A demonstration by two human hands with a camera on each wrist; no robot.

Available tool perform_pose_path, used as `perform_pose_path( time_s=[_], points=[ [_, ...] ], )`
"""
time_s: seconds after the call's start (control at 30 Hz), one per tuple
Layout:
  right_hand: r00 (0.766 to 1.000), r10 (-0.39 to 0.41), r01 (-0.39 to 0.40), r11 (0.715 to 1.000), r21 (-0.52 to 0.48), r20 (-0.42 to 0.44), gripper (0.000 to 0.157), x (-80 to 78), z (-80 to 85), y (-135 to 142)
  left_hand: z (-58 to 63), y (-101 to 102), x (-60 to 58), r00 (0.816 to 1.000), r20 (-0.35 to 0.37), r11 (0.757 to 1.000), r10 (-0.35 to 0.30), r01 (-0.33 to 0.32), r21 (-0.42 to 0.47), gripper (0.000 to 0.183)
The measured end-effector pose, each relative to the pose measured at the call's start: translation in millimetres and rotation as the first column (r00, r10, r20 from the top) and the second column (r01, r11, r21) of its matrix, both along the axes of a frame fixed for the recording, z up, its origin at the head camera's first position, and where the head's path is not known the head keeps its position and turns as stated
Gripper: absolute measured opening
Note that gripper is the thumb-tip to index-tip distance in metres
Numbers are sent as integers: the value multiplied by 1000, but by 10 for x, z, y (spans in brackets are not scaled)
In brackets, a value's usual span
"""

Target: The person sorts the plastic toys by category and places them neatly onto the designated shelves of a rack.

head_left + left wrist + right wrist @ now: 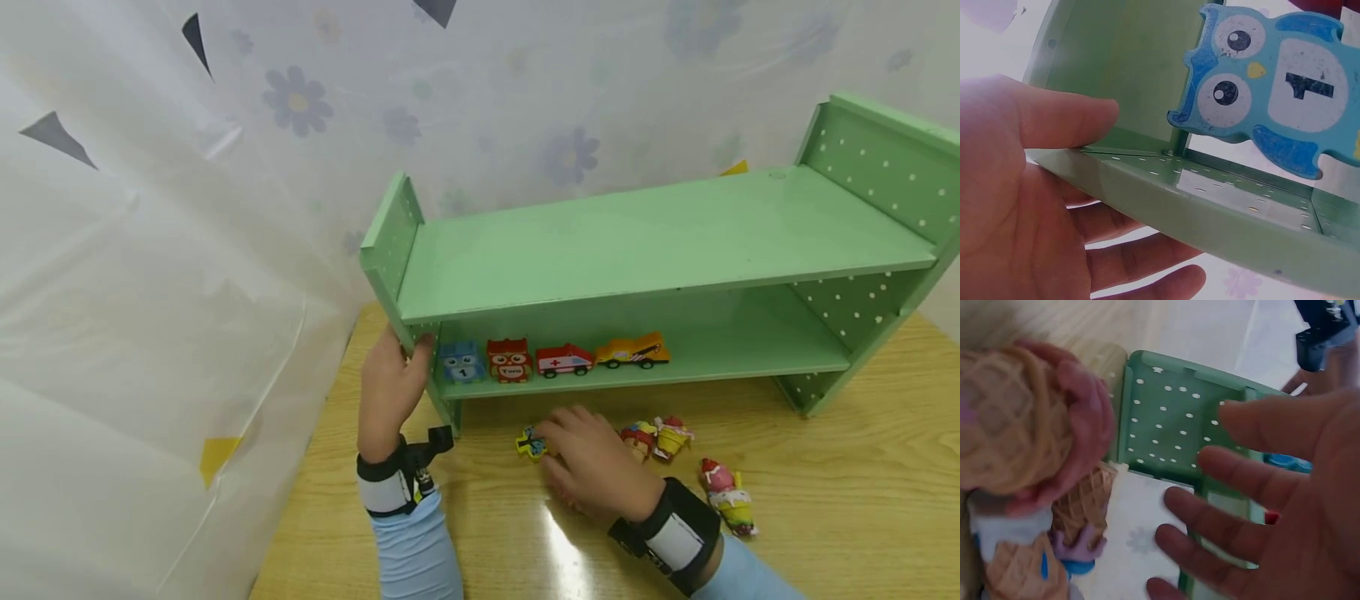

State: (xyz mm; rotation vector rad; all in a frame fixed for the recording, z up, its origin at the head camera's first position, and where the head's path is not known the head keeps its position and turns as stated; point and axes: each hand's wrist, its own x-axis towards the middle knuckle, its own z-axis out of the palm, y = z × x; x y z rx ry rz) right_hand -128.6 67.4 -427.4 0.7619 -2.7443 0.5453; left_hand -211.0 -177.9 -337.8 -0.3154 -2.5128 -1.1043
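A person in light blue sleeves works at a wooden table with a green two-tier shelf unit standing on it. The left hand has the unit's left side panel in its grip, thumb on the inner face and fingers behind the outer one. The right hand is held low over the table in front of the unit, its grip loose, fingers extended and spread apart, with hold of nothing. Just beyond its fingertips lies a small yellow-and-blue toy, partly hidden by the hand; whether they touch, I cannot tell. On the lower shelf, from left to right, stand a blue owl marked 1, a red owl marked Two, a red-and-white ambulance and an orange tow truck. To the right of the right hand, two ice-cream toys lie side by side on the table, with a third ice-cream toy nearer the person. Behind hangs a pale, flower-printed sheet.
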Motion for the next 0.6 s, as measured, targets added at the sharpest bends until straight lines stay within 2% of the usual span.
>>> perform_pose_path(
  time_s=[0.17, 0.4, 0.6],
  points=[
    [997, -33, 30, 999, 44, 74, 30, -127, -44, -109, -2, -8, 2, 1000, 4, 1000, 0, 0, 2, 29],
    [996, -72, 65, 992, 104, 60, 25, -274, -156, -197, -4, -5, 13, 1000, 27, 1000, 4, -5, 4, 29],
    [992, -97, 85, 987, 140, 85, 19, -305, -163, -244, 8, -1, 10, 1000, 23, 1000, -9, 9, 18, 30]
  ],
)
